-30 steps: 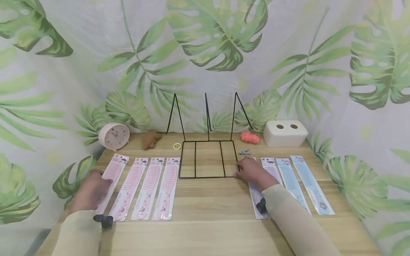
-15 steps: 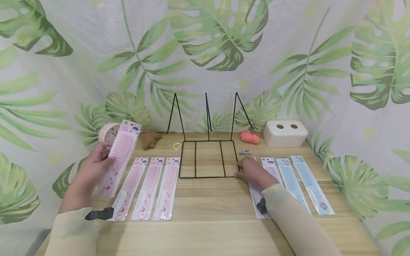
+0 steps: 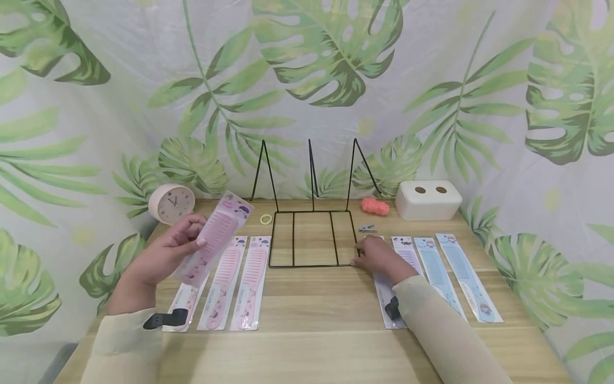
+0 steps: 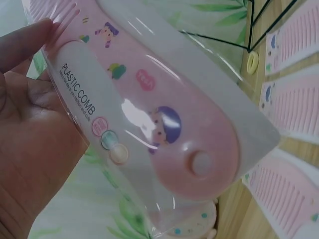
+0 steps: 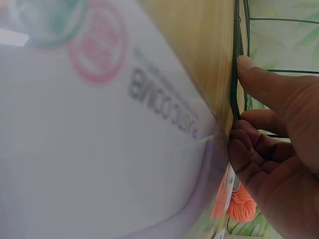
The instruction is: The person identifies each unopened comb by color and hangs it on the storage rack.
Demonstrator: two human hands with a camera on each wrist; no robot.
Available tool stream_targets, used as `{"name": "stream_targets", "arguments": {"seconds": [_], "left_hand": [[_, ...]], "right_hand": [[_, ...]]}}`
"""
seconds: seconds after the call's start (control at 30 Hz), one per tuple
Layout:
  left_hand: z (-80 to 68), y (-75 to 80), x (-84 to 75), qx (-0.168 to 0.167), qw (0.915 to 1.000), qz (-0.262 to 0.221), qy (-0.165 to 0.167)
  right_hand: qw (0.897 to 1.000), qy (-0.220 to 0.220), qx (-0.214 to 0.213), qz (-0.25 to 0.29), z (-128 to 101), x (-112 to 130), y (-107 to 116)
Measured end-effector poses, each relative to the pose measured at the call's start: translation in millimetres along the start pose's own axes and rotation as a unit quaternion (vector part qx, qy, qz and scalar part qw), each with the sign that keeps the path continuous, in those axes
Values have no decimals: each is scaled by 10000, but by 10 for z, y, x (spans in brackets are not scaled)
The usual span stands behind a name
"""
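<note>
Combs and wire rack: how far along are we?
Nothing sits in the black wire rack yet. The left hand holds one packaged pink comb lifted; the right hand steadies the rack's corner. Three pink combs and the purple and blue combs lie on the table.

1. Your left hand has lifted the outermost pink comb off the table.
2. It has since swung toward three o'clock, nearer the wire rack.
3. The comb now tilts toward two o'clock, uncovering the clock.
</note>
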State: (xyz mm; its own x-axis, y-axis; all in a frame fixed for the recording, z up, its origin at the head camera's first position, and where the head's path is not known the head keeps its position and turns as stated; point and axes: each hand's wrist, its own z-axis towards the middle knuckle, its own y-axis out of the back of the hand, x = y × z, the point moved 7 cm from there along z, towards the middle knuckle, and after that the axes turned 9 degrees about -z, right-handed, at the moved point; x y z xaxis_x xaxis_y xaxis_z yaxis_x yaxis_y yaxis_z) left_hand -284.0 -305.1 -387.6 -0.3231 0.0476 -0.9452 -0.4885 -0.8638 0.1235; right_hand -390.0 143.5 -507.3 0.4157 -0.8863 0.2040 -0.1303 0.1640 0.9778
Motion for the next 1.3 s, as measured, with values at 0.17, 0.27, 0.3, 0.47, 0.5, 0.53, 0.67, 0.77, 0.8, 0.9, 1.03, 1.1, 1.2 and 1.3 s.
{"name": "stream_targets", "arguments": {"seconds": [0.17,0.27,0.3,0.47,0.5,0.53,0.67,0.77,0.8,0.9,1.03,1.1,1.2,1.3], "left_hand": [[115,-98,6,53,9998,138,108],[158,-121,23,20,9998,162,147],[168,-127,28,12,9997,177,149],[185,-141,48,-19,9996,178,199],[185,-140,51,-40,9996,179,217],[183,-137,54,-64,9995,179,243],[176,-126,61,-138,9993,190,307],[185,-119,73,-244,9988,226,369],[198,-114,88,-336,9983,251,401],[270,-96,152,-890,9928,311,733],[497,-104,259,-1968,9710,109,1357],[643,-115,301,-2435,9568,-68,1586],[847,-115,343,-2994,9370,-230,1784],[1015,-87,376,-3357,9244,-305,1785]], "right_hand": [[10000,7,13,-22,-3,-4,-10],[10000,-25,45,-24,-10,-4,-15],[10000,-39,65,-34,-12,-6,-16],[9999,-110,96,-38,-19,-9,3],[9999,-110,103,-34,-21,-6,8],[9999,-116,103,-19,-23,-6,14],[9996,-203,161,64,-31,-8,19],[9995,-235,183,108,-32,-17,6],[9995,-222,182,112,-32,-24,-1],[9997,-157,147,73,-27,-35,-12],[9999,-104,78,16,-25,-54,-6],[10000,-68,54,10,-25,-50,2],[10000,-19,56,40,-18,-34,0],[10000,-7,58,76,-14,-13,-14]]}}
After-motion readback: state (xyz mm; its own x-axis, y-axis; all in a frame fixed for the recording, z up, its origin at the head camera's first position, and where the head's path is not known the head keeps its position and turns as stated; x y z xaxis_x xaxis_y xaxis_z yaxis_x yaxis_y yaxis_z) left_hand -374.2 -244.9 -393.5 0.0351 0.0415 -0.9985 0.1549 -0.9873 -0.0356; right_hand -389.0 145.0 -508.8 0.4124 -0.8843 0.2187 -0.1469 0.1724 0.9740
